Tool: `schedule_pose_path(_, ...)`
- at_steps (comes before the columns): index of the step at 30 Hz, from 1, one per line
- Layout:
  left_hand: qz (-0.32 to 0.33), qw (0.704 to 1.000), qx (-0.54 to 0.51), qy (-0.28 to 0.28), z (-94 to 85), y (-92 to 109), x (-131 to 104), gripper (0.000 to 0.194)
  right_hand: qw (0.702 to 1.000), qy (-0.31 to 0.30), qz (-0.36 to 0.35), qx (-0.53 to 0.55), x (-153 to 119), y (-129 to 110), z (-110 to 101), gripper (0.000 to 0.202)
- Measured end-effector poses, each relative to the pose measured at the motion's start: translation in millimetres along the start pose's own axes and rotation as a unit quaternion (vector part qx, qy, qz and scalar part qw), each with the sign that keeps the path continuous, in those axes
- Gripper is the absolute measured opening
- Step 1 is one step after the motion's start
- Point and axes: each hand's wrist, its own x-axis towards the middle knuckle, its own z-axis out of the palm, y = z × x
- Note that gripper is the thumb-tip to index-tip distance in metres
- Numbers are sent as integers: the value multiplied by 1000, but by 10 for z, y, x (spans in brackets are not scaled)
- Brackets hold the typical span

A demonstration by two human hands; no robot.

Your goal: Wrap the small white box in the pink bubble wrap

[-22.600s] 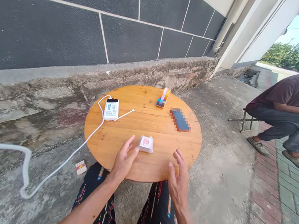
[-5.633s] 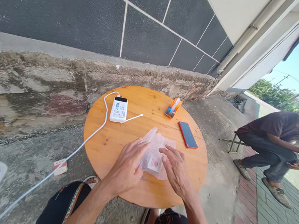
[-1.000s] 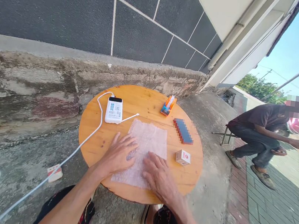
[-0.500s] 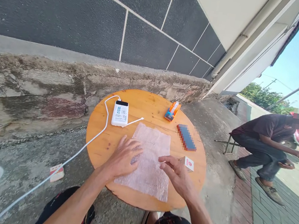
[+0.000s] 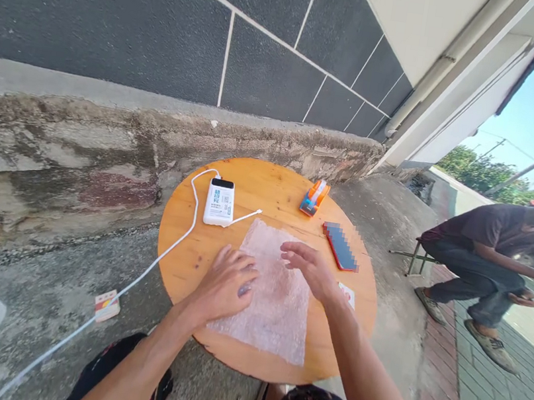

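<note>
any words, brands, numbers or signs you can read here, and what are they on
No text reads clearly.
White power bank: blue and dark characters, too small to read.
Small white box: red marking, partly hidden, unreadable.
Carton on the ground: print too small.
Phone: screen pixelated.
Tape dispenser and translucent sheet: no legible text.

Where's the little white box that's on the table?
In the head view, the little white box is on the right side of the table, just nearer than the phone and partly hidden behind the right wrist.
</note>
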Motion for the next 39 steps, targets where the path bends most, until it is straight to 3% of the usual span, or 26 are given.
schedule_pose_path(2, 0, 1000, 0, -1, -5, 3, 1, 32, 994, -111, -6, -18, 82, -54, 189, 34)
schedule_pose_path(3, -1, 1000, 1, -2, -8, 3, 2, 33, 994, -106, -4, -27, 139, -72, 228, 33)
schedule_pose_path(6, -8, 1000, 10, -3, -11, 1, 4, 28, 998, -7, -7, -60, 264, -77, 98, 33)
schedule_pose_path(9, -10, 1000, 13, -9, -10, -6, 4, 26, 988, 95, -21, -116, 126, -40, -85, 36)
schedule_pose_path(12, -6, 1000, 12, -10, -8, -19, 1, 27, 981, 82, -65, -164, -296, -9, 53, 36)
schedule_pose_path(14, -7, 1000, 12, -8, -4, -30, -1, 28, 946, 1, -175, -275, -635, 10, 280, 38)
schedule_pose_path(16, -8, 1000, 14, -8, 3, -43, -2, 30, 909, -57, -204, -360, -954, 46, 465, 43)
schedule_pose_path(18, -8, 1000, 16, -6, 12, -57, -3, 31, 888, -67, -208, -405, -1249, 133, 513, 42)
schedule_pose_path(21, -6, 1000, 19, -5, 22, -72, -6, 31, 882, -1, -185, -432, -1705, 409, 350, 35)
schedule_pose_path(24, -1, 1000, 18, -9, 19, -70, -14, 32, 885, 121, -161, -419, -2197, 755, 176, 27)
schedule_pose_path(28, 8, 999, 19, 30, 18, -93, -32, 31, 900, 203, -131, -364, -2627, 954, 216, 18)
schedule_pose_path(32, -46, 991, 43, 115, 57, -197, -21, 26, 899, 283, -83, -324, -2462, 825, 139, 19)
schedule_pose_path(35, -71, 990, 44, 115, 70, -232, -26, 26, 899, 329, -53, -284, -2091, 720, -167, 23)
schedule_pose_path(39, -92, 989, 45, 102, 53, -199, -37, 26, 902, 323, -87, -273, -1516, 755, -595, 38)
